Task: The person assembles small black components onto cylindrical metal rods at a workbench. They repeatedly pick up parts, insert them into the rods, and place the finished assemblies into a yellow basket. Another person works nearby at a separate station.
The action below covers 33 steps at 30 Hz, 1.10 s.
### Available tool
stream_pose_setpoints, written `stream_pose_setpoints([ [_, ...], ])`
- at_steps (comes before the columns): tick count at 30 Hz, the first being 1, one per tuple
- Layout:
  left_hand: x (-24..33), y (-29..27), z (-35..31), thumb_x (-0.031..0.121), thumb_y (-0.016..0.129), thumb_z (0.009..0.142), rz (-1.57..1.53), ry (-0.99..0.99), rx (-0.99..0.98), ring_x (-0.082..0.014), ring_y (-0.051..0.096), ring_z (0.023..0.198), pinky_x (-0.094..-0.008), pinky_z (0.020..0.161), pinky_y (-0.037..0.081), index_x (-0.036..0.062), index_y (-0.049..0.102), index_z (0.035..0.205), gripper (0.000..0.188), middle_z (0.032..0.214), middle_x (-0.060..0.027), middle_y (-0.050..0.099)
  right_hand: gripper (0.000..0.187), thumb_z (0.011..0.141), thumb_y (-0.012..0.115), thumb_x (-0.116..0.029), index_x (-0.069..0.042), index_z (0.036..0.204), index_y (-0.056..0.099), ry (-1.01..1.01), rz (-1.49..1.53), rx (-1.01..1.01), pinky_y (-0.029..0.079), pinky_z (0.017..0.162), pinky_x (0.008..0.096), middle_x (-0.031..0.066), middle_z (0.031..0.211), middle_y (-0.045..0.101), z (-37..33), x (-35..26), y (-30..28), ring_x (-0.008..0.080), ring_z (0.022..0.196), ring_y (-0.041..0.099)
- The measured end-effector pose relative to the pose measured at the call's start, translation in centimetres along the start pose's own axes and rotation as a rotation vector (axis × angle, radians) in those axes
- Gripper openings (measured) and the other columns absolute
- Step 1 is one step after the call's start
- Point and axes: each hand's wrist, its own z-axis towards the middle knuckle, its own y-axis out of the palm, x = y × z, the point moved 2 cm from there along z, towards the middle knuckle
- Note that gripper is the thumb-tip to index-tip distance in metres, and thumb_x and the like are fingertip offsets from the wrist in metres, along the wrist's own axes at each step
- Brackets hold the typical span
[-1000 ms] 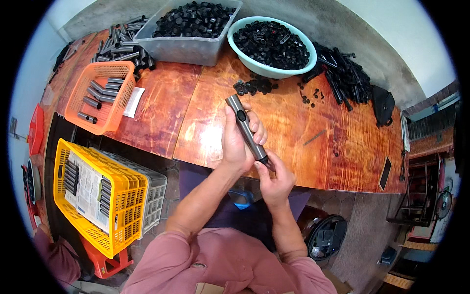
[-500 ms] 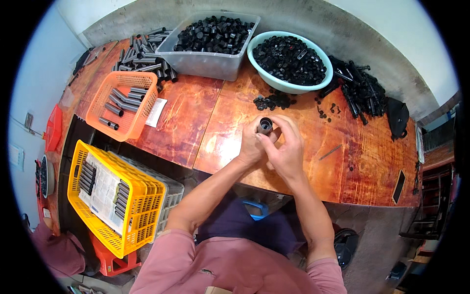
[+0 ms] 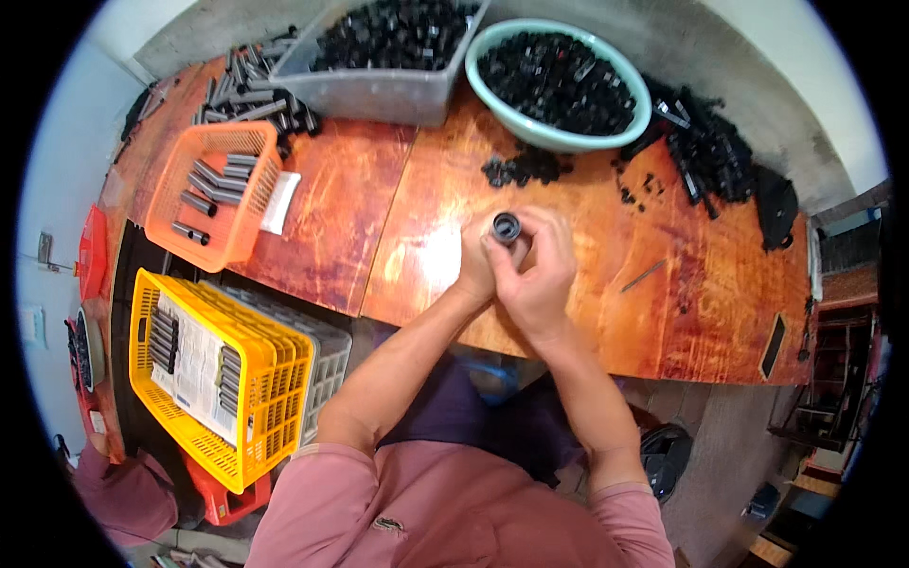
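Note:
Both hands are closed around one black tube over the table's front part, its round open end facing up at me. My left hand wraps the tube from the left and lies partly behind the other hand. My right hand grips near the top end, the thumb in front and the fingers around the far side. The tube's lower length is hidden by the hands. Small black parts lie loose on the wooden table just beyond the hands.
A clear bin and a pale green basin of black parts stand at the back. Left are an orange basket with tubes, and a yellow crate holding tubes and newspaper. A thin rod lies right. Another person's sleeve shows lower left.
The view has tilted, so the table and containers sit higher in the picture. Both hands still hold the tube, whose open end now faces me more squarely.

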Motion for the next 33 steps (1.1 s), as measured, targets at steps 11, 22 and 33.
stream_pose_setpoints([
  [11, 3.0, 0.1, 1.6, 0.04, 0.047, 0.108, -0.857, -0.524, 0.056, -0.0125, 0.053, 0.068, -0.0287, 0.063, 0.048, 0.0102, 0.049, 0.108, 0.03, 0.083, -0.0023, 0.055, 0.058, 0.089, 0.071, -0.014, 0.0, 0.14, 0.046, 0.339, 0.199, -0.199, 0.05, 0.095, 0.0383, 0.0179, 0.133, 0.055, -3.4, 2.5, -2.7, 0.0298, 0.111, 0.061],
  [22, 9.7, -3.9, 8.7, 0.018, 0.066, 0.093, 0.356, 0.254, -0.127, -0.0263, 0.062, 0.101, -0.0367, 0.088, 0.051, -0.0007, 0.06, 0.122, 0.035, 0.109, -0.0155, 0.062, 0.036, 0.092, 0.066, -0.018, -0.004, 0.124, 0.058, 0.257, 0.0, -0.267, 0.051, 0.072, 0.0449, 0.0207, 0.093, 0.067, -0.2, 4.1, -4.1, 0.037, 0.085, 0.068],
  [33, 2.7, -19.3, 31.7, 0.02, 0.082, 0.076, 1.369, -0.111, -0.256, -0.0389, 0.069, 0.105, -0.0463, 0.091, 0.055, 0.0056, 0.075, 0.1, 0.029, 0.107, -0.022, 0.073, 0.04, 0.083, 0.075, -0.015, -0.002, 0.118, 0.061, -0.196, -0.172, -0.29, 0.053, 0.061, 0.0425, 0.017, 0.086, 0.067, 0.0, 6.7, -1.9, 0.0359, 0.07, 0.068],
])
